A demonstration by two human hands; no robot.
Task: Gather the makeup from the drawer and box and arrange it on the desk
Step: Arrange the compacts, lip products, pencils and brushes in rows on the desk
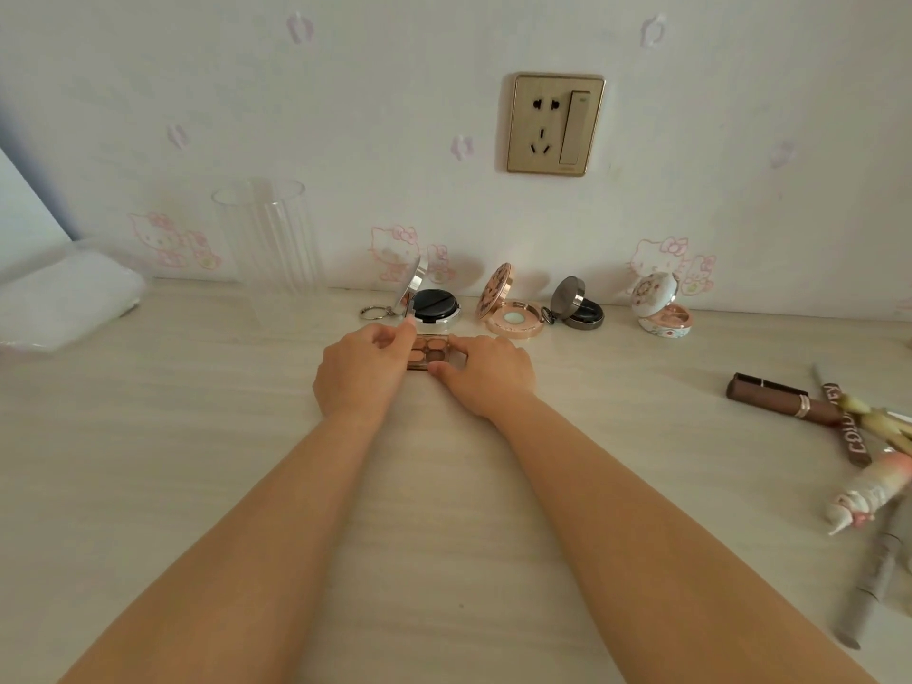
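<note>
A small eyeshadow palette (434, 352) with several brown and peach pans lies open on the pale wooden desk (197, 461). My left hand (362, 370) pinches its clear lid at the palette's left end. My right hand (486, 375) grips the palette's right end, thumb at the near edge. Behind it, along the wall, stand four open compacts: a silver one with a black puff (434, 304), a rose-gold one (513, 320), a dark grey one (582, 308) and a white floral one (664, 313).
A clear ribbed glass vase (269, 239) stands at the back left, beside a white plastic-wrapped pack (69, 298). At the right edge lie a brown lipstick tube (779, 399), a brown pencil (846, 427), a pink decorated tube (871, 491) and a grey pencil (873, 575). A wall socket (555, 124) is above.
</note>
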